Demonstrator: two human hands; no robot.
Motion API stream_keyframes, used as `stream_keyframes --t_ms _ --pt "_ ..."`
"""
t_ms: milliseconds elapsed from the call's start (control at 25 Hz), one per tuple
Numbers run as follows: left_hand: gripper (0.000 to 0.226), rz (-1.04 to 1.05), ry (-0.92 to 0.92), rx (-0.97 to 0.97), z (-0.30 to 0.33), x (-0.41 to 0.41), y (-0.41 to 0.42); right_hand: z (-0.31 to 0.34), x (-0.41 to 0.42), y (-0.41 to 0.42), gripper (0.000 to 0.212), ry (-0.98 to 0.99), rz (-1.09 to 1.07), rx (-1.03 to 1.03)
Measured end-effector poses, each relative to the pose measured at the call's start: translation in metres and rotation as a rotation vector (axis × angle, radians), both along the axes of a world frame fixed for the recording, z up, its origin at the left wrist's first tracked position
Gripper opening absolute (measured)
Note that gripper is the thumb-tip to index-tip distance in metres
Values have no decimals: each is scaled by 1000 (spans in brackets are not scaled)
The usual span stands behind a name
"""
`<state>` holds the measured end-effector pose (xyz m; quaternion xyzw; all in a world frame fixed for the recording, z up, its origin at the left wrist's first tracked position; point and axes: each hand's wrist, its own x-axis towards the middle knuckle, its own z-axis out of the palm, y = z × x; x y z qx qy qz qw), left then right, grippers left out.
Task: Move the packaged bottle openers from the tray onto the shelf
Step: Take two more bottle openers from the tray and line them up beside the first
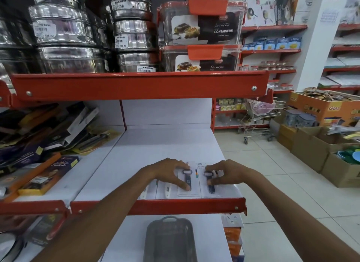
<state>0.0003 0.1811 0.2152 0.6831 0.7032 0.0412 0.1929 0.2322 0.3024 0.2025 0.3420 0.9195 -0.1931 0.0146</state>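
Note:
Several packaged bottle openers lie side by side near the front edge of the white shelf (155,144). My left hand (169,173) rests fingers-down on a card with a dark blue opener (188,191). My right hand (228,173) pinches the neighbouring dark blue opener pack (212,190) at its right. Two packs with white-handled openers (167,190) lie to the left, partly hidden by my left forearm. A dark grey tray (168,240) sits on the lower shelf below, looking empty.
The shelf's red front lip (155,206) runs under the packs. Boxed goods (48,172) are piled on the left shelf section. Steel tins (64,27) and clear containers (202,27) stand on the shelf above. Cardboard boxes (321,144) and a trolley (259,121) stand on the right floor.

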Motion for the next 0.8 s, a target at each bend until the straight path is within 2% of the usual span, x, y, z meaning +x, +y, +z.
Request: stream_keyframes --t_ms 640,720,800 --pt "87 -32 -20 28 -8 4 -21 -2 -1 -20 66 -29 10 32" --pt "93 -3 -85 34 -3 -8 -23 -2 -6 -26 65 33 3 39" --pt "96 41 -57 45 4 -26 -26 -5 -17 -37 64 117 8 72"
